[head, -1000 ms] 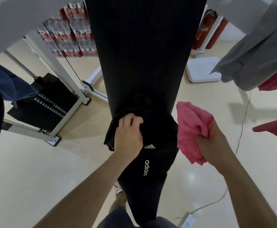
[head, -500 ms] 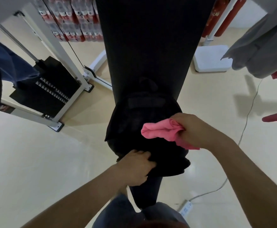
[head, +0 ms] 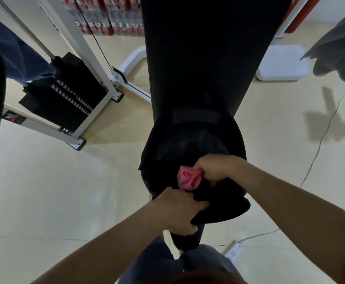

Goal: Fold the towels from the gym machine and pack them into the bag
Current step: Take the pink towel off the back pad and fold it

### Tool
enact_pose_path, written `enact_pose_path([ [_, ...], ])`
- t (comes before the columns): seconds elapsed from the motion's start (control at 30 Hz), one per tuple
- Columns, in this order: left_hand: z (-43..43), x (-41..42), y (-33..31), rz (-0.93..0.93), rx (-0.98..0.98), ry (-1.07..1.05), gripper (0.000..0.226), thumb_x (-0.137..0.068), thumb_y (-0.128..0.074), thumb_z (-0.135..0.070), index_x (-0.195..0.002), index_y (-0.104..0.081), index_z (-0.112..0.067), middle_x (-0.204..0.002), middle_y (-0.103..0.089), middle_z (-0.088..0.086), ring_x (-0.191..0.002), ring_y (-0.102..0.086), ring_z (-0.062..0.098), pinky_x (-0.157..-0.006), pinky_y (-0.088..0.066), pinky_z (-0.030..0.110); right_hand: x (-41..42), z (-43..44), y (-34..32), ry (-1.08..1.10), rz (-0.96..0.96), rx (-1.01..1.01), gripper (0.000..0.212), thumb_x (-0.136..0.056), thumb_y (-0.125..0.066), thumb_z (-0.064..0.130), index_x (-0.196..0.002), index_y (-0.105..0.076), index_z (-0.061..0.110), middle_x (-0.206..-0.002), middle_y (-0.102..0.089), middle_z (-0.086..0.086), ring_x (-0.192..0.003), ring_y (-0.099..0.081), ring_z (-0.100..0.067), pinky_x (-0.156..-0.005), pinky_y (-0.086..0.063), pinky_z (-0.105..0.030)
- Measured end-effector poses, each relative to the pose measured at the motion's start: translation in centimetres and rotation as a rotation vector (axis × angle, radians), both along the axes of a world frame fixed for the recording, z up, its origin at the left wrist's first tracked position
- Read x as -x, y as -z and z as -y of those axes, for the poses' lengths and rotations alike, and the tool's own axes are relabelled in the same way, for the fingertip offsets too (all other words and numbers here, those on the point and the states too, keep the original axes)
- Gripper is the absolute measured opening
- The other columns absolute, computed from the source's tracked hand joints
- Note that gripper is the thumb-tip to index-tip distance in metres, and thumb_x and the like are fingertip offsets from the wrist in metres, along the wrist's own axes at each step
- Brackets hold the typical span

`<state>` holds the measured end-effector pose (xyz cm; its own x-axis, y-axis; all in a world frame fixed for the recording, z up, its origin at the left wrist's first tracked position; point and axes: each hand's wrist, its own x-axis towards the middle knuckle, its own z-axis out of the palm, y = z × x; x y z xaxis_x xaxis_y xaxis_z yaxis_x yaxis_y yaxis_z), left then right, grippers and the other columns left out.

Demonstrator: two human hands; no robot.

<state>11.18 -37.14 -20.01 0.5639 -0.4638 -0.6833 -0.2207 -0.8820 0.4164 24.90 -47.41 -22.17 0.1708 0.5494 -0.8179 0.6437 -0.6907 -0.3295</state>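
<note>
The black bag [head: 188,144] hung at the lower end of a long black pad [head: 198,48] that ran up the middle of the view, with its mouth facing the person. The left hand [head: 179,210] gripped the near edge of the bag's opening. Its fingers were curled over the fabric and its thumb was underneath, so the rim stood pulled towards the person.

The right hand [head: 212,168] was at the far side of the same opening. Its fingers were closed tightly round a bunched pink towel [head: 189,178]. The towel sat in the mouth of the bag, partly inside, and its crumpled end showed just left of the knuckles. How far it reached into the bag could not be told.

To the left stood the white frame [head: 81,48] of a gym machine with its black weight stack [head: 65,95], and a blue cloth [head: 14,48] hung at the left edge. A grey towel [head: 339,52] hung in the upper right corner above a white base [head: 282,64]. A thin cable [head: 321,140] trailed over the pale floor [head: 44,181] to a power strip [head: 234,252] near the person's legs.
</note>
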Motion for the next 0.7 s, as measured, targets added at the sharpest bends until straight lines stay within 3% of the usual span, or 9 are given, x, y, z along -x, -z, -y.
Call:
enact_pose_path([
  [0.07,-2.0,-0.9,-0.1,-0.277,0.239,-0.266,0.052,-0.082,-0.060,-0.048,-0.132,-0.051,-0.035,-0.116,-0.065,-0.005,-0.105,-0.059,0.016,-0.093,-0.049,0.036,-0.5,-0.2,-0.5,0.048,-0.130,0.071,0.040,-0.084,-0.045,-0.004,-0.105,-0.069,0.020,-0.064,-0.057,0.007,-0.043,-0.056,0.003,-0.036,-0.037,-0.013],
  [0.1,-3.4,-1.6,0.0,-0.261,0.370,-0.489,0.045,-0.078,-0.063,-0.045,-0.122,-0.062,-0.034,-0.115,-0.067,-0.009,-0.106,-0.061,0.012,-0.096,-0.049,0.032,-0.5,-0.1,-0.3,0.031,-0.129,0.071,0.038,-0.083,-0.045,-0.003,-0.103,-0.069,0.019,-0.064,-0.057,0.008,-0.048,-0.058,0.001,-0.039,-0.038,-0.014],
  [0.17,-6.6,-3.8,1.5,0.184,0.379,-1.029,0.036,-0.074,-0.069,-0.028,-0.110,-0.068,-0.025,-0.114,-0.066,-0.002,-0.109,-0.060,0.018,-0.097,-0.046,0.033,-0.1,0.3,0.0,0.002,-0.078,0.047,0.033,-0.082,-0.046,0.000,-0.095,-0.069,0.019,-0.074,-0.062,0.005,-0.071,-0.061,-0.013,-0.059,-0.046,-0.022],
  [0.23,-9.0,-6.4,2.7,0.522,0.117,-1.273,0.056,-0.072,-0.075,-0.026,-0.124,-0.053,-0.021,-0.128,-0.053,0.007,-0.120,-0.048,0.027,-0.099,-0.040,0.034,0.8,0.9,0.5,0.006,-0.034,0.015,0.028,-0.081,-0.047,0.002,-0.088,-0.068,0.020,-0.085,-0.068,0.000,-0.080,-0.061,-0.019,-0.073,-0.050,-0.032],
  [0.33,-8.9,-10.2,3.5,0.276,0.226,-1.241,0.095,-0.064,-0.082,-0.044,-0.141,-0.028,-0.028,-0.141,-0.047,0.000,-0.127,-0.046,0.024,-0.105,-0.039,0.045,2.2,1.7,0.2,0.026,0.036,-0.075,0.027,-0.083,-0.048,0.009,-0.089,-0.067,0.026,-0.089,-0.069,0.002,-0.083,-0.062,-0.021,-0.077,-0.053,-0.039],
  [0.4,-7.8,-11.7,3.5,0.214,0.228,-1.115,0.083,-0.061,-0.081,-0.050,-0.132,-0.042,-0.032,-0.128,-0.059,-0.005,-0.118,-0.055,0.022,-0.099,-0.043,0.045,3.1,2.1,0.3,0.028,0.123,-0.125,0.028,-0.087,-0.048,0.013,-0.098,-0.067,0.030,-0.095,-0.068,0.003,-0.089,-0.062,-0.021,-0.075,-0.052,-0.037],
  [0.53,-6.1,-12.5,0.8,0.702,0.304,-0.912,0.025,-0.072,-0.072,-0.023,-0.095,-0.065,-0.019,-0.092,-0.066,0.000,-0.088,-0.061,0.020,-0.070,-0.039,0.026,4.3,3.0,1.2,0.078,0.538,-0.247,0.018,-0.073,-0.068,0.015,-0.089,-0.069,0.024,-0.084,-0.065,0.000,-0.081,-0.064,-0.025,-0.067,-0.051,-0.034],
  [0.6,-6.4,-13.0,-0.1,0.850,0.295,-0.952,0.019,-0.075,-0.066,-0.017,-0.093,-0.061,-0.016,-0.091,-0.062,0.001,-0.086,-0.058,0.021,-0.070,-0.042,0.031,4.7,3.7,1.7,0.124,0.726,-0.271,0.021,-0.055,-0.081,0.017,-0.072,-0.069,0.024,-0.065,-0.062,0.003,-0.068,-0.062,-0.024,-0.059,-0.047,-0.031],
  [0.7,-7.2,-13.3,0.5,0.836,0.242,-0.991,0.023,-0.078,-0.064,-0.016,-0.100,-0.059,-0.017,-0.096,-0.060,0.001,-0.089,-0.057,0.024,-0.071,-0.047,0.039,4.8,4.4,2.2,0.224,0.881,-0.346,0.018,-0.062,-0.077,0.015,-0.079,-0.072,0.021,-0.065,-0.065,0.001,-0.071,-0.060,-0.026,-0.060,-0.045,-0.033],
])
